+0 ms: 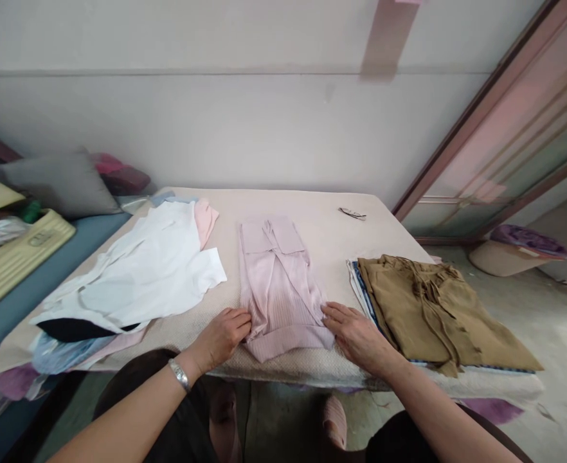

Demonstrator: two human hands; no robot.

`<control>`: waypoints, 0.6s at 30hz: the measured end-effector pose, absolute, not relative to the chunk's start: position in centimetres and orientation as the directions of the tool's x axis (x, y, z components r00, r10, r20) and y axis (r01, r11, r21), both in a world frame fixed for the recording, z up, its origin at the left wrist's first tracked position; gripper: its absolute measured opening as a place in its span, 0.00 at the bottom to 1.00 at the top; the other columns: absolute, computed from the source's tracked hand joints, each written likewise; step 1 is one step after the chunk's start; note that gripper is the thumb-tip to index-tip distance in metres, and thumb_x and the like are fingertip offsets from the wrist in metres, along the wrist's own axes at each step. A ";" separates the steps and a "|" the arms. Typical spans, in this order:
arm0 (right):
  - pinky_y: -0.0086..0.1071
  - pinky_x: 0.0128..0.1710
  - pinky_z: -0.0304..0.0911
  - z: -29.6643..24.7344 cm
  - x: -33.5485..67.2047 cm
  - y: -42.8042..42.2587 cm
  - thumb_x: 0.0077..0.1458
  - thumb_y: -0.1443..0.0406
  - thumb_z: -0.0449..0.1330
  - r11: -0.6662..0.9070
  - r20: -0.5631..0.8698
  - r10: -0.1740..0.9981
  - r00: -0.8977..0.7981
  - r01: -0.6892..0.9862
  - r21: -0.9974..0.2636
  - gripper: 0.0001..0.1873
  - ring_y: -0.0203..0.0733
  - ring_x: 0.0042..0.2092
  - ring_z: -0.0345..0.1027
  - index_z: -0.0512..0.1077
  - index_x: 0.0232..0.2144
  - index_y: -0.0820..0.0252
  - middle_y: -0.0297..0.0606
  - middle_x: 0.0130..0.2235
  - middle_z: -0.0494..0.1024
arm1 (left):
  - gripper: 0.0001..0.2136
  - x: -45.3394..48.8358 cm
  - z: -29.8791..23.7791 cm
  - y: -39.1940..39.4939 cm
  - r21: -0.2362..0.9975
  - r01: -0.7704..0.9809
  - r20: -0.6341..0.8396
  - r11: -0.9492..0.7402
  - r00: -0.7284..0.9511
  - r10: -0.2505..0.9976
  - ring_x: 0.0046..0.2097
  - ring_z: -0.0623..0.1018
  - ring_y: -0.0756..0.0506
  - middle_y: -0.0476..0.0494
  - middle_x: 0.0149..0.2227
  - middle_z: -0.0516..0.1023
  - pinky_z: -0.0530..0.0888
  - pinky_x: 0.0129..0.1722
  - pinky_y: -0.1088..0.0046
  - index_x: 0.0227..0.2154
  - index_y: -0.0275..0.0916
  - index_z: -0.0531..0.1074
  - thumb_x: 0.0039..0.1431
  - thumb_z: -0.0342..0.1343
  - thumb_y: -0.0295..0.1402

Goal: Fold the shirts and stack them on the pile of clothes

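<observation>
A pale pink top [283,283] lies folded lengthwise on the light cloth cover in front of me, its ribbed hem toward me and a flap folded over at the far end. My left hand [228,331] is closed on its left edge near the hem, fingertips pinching the fabric. On the opposite edge, my right hand [355,334] grips the cloth with bent fingers. A silver bracelet [179,375] circles my left wrist.
To the left, a white shirt [143,270] is spread over other clothes. Folded olive trousers [438,308] top a stack at right. Eyeglasses [352,213] rest near the far edge. A grey cushion [62,183] sits at far left; a bin [510,257] stands on the floor at right.
</observation>
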State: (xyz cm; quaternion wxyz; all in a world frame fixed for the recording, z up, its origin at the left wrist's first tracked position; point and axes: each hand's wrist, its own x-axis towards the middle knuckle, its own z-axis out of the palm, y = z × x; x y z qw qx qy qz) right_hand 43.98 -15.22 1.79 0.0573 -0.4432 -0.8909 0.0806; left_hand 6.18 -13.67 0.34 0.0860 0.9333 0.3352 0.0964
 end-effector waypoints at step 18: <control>0.35 0.45 0.67 9.0 41.9 -16.4 0.45 0.71 0.53 0.181 -0.249 0.757 -0.604 0.560 -0.808 0.24 0.47 0.44 0.74 0.81 0.42 0.53 0.34 0.38 0.82 | 0.12 6.1 5.0 -16.1 0.524 0.612 0.012 -0.593 0.691 0.723 0.59 0.73 0.40 0.44 0.52 0.80 0.54 0.70 0.50 0.31 0.41 0.73 0.49 0.49 0.20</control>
